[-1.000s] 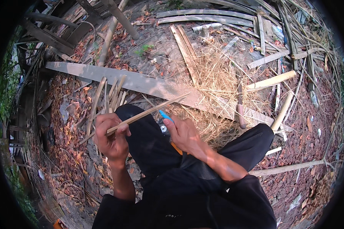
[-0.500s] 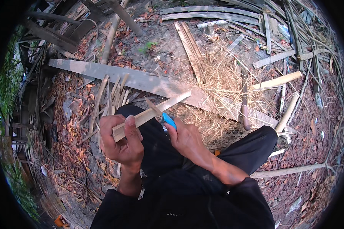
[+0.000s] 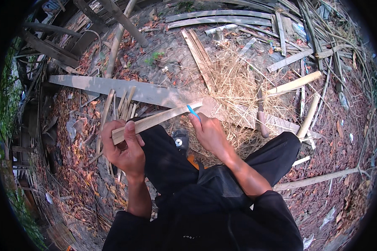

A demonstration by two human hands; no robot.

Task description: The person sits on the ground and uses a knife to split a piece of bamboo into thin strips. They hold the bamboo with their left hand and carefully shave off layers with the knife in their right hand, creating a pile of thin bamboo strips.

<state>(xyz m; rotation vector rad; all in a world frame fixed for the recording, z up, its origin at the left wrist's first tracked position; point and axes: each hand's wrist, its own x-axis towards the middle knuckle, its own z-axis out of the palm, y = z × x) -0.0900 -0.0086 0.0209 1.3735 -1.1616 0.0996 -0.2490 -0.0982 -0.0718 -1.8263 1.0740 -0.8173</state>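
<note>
A pale bamboo strip (image 3: 159,118) slants up to the right, its near end in my left hand (image 3: 125,146), fingers wrapped round and thumb along the top. My right hand (image 3: 211,134) grips a knife by its blue handle (image 3: 192,112) close to the strip's far end. The blade is mostly hidden there; earlier it showed as a short metal blade lying across the strip. Beneath the strip's far end runs a long grey plank (image 3: 155,93) on the ground. Thin shavings (image 3: 234,92) are heaped beyond my right hand.
A large knife with a brown handle (image 3: 262,124) lies on the shavings. Beside it are cut bamboo pieces (image 3: 295,83). Split sticks (image 3: 123,104) lean over the plank at left. Long slats (image 3: 222,19) and poles are piled at the back. My knees flank the work.
My right hand with the knife has moved up and right along the strip, from its middle to near its far end. My left hand has shifted slightly left and down.
</note>
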